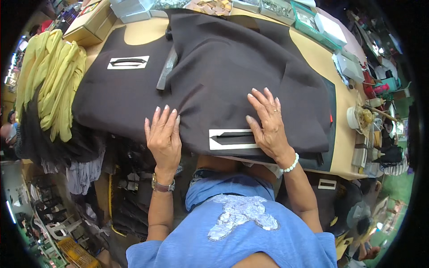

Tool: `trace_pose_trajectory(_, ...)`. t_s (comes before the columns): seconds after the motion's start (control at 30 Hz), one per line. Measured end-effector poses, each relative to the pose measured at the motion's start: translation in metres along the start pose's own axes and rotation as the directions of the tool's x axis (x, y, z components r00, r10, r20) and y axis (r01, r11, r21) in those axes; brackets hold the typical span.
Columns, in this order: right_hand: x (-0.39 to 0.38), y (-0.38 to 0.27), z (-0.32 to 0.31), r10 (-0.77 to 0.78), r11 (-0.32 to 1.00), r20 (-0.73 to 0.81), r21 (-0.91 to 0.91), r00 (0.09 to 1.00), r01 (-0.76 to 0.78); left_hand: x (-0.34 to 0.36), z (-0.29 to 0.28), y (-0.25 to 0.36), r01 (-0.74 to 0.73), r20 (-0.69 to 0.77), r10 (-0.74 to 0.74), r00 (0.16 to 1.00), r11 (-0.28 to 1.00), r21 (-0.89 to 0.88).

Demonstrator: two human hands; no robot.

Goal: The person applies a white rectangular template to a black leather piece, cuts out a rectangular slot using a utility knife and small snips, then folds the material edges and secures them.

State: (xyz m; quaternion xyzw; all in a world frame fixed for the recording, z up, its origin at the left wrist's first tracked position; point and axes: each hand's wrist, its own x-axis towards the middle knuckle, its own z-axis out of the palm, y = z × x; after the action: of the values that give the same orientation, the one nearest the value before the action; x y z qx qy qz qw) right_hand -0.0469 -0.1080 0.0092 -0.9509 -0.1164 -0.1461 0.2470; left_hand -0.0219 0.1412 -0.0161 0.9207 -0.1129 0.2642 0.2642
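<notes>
Dark brown-black fabric pieces (232, 76) are spread across the work surface in front of me. My left hand (163, 134) lies on the fabric's near edge, fingers slightly bent and apart, holding nothing. My right hand (268, 125) rests fingers spread on the cloth, beside and partly over a white rectangular patch with a dark slot (221, 139). A similar white slotted patch (114, 62) is on the left piece. A grey metal bar (164, 73) lies between the pieces, partly covered by the raised, wrinkled cloth.
Yellow cloth strips (49, 80) hang at left over dark fabric. Boxes (82, 24) and green trays (315, 29) line the far edge of the tan tabletop (344, 143). A white pot (356, 117) with a stick stands at right. More dark pieces (129, 210) hang below.
</notes>
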Motion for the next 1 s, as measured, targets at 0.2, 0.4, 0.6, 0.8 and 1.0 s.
trace_pose_trajectory(0.2, 0.014, -0.003, -0.019, -0.018, 0.998, 0.093, 0.062, 0.996, 0.013, 0.043, -0.016, 0.026, -0.120, -0.320, 0.020, 0.947, 0.947, -0.298)
trace_pose_trajectory(0.4, 0.047, -0.025, -0.081, -0.188, 0.979, 0.295, 0.138, 0.937, 0.153, 0.075, -0.090, 0.003, 0.072, -0.770, -0.076, 0.634, 0.997, -0.038)
trace_pose_trajectory(0.6, 0.030, -0.108, -0.014, -0.607, 0.763, 0.543, 0.602, 0.581, 0.235, -0.021, -0.185, -0.109, 0.439, -0.849, -0.056, 0.526, 0.873, 0.214)
trace_pose_trajectory(0.8, -0.045, -0.231, 0.071, -0.955, 0.266, 0.287, 0.938, 0.071, -0.221, -0.196, -0.288, -0.174, 0.727, -0.765, -0.162, 0.624, 0.480, 0.491)
trace_pose_trajectory(1.0, 0.002, -0.303, -0.015, -0.995, -0.049, -0.011, 0.921, 0.099, -0.387, -0.104, -0.382, -0.146, 0.533, -0.760, 0.052, 0.648, 0.682, 0.501)
